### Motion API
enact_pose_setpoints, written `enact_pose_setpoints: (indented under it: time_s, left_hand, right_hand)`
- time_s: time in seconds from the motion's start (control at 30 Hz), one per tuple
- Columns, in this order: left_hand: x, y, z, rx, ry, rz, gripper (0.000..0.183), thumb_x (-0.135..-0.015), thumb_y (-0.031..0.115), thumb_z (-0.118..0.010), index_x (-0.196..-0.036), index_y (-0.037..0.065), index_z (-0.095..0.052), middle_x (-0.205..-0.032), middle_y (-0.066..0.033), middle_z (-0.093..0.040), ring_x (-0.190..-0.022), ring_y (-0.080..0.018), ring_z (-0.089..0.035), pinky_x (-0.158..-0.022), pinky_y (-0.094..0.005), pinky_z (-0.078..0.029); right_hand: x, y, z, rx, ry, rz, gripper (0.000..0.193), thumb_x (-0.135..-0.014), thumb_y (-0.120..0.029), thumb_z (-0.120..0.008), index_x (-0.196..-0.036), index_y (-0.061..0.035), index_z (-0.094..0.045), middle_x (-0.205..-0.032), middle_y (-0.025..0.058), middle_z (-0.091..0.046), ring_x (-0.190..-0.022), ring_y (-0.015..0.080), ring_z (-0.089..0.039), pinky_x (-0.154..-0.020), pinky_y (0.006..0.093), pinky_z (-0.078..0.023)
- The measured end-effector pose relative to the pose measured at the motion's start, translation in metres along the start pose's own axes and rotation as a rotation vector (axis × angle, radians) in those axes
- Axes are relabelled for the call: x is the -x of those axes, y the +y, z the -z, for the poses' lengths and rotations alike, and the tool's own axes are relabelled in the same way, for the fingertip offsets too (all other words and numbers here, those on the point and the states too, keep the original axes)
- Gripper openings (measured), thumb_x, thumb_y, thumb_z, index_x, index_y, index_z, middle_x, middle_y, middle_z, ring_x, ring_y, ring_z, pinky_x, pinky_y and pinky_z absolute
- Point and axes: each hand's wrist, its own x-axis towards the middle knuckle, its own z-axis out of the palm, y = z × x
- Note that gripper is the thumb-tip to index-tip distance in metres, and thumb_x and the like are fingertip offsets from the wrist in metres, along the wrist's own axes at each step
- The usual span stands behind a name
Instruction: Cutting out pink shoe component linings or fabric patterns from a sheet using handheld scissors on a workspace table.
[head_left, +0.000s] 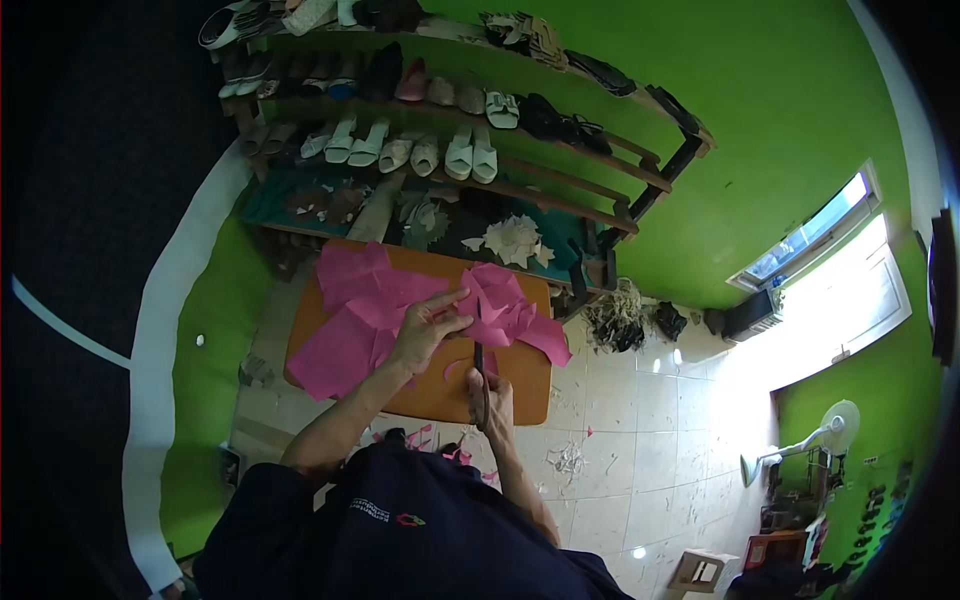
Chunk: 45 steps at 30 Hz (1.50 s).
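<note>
Right hand (496, 400) — scissors (479, 358), left hand (425, 332) — pink material (497, 325)

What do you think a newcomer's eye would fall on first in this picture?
Probably the bright pink sheets spread over the orange-brown table at the centre, where the left hand holds a piece and the right hand grips dark scissors. Next would come the rows of shoes on the rack beyond the table, then the vivid green wall and the glaring opening at the right.

The table (529, 398) is passable at its near right corner; pink sheets (336, 352) block leftward, a shoe rack (668, 172) beyond.
</note>
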Motion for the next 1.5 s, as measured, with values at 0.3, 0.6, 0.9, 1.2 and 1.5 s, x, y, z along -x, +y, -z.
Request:
enact_pose_setpoints:
  time_s: [0.3,0.6,0.9,1.2,1.5]
  left_hand:
    - [-0.001,-0.014,-0.001,-0.045,0.046,-0.035,0.043,-0.084,-0.002,-0.076,-0.126,0.005,-0.067,-0.081,0.0062,-0.058,-0.077,-0.0044,-0.059,-0.077,-0.0214,-0.055]
    - [0.013,-0.013,-0.004,-0.061,0.021,-0.014,0.05,-0.083,-0.003,-0.075,-0.131,0.0,-0.062,-0.078,0.0029,-0.064,-0.077,-0.005,-0.063,-0.079,-0.022,-0.054]
    - [0.008,-0.011,0.008,-0.114,-0.012,0.01,0.051,-0.083,-0.001,-0.076,-0.132,0.003,-0.062,-0.075,0.0036,-0.064,-0.071,-0.0037,-0.061,-0.076,-0.0202,-0.053]
    - [0.004,-0.005,0.013,-0.143,-0.065,0.045,0.051,-0.083,0.0,-0.075,-0.132,0.005,-0.063,-0.072,0.0064,-0.061,-0.069,-0.0018,-0.057,-0.074,-0.0195,-0.051]
    - [-0.005,-0.008,0.027,-0.118,-0.115,0.072,0.048,-0.082,-0.004,-0.072,-0.129,0.004,-0.065,-0.068,0.0093,-0.054,-0.065,-0.0001,-0.053,-0.071,-0.0181,-0.049]
  right_hand:
    - [-0.001,0.003,0.008,-0.02,-0.052,-0.011,0.055,-0.087,-0.061,-0.067,-0.08,-0.0074,-0.056,-0.06,-0.0039,-0.046,-0.045,0.0072,-0.047,-0.041,0.0247,-0.039]
    - [-0.011,0.007,0.003,0.051,-0.014,0.018,0.06,-0.086,-0.066,-0.065,-0.086,-0.0064,-0.058,-0.063,-0.004,-0.046,-0.048,0.0068,-0.047,-0.042,0.0251,-0.04]
    - [-0.009,0.009,0.003,0.121,0.017,0.061,0.06,-0.085,-0.067,-0.066,-0.076,-0.0088,-0.055,-0.058,-0.0054,-0.043,-0.045,0.0064,-0.043,-0.041,0.0264,-0.036]
    - [-0.002,-0.002,0.009,0.098,0.013,-0.008,0.062,-0.08,-0.068,-0.071,-0.072,-0.0086,-0.056,-0.054,-0.007,-0.04,-0.043,0.006,-0.042,-0.039,0.027,-0.033]
    - [-0.007,0.008,0.016,0.168,0.04,0.007,0.077,-0.074,-0.072,-0.073,-0.061,0.0024,-0.059,-0.049,0.003,-0.048,-0.046,0.0137,-0.051,-0.044,0.0327,-0.04]
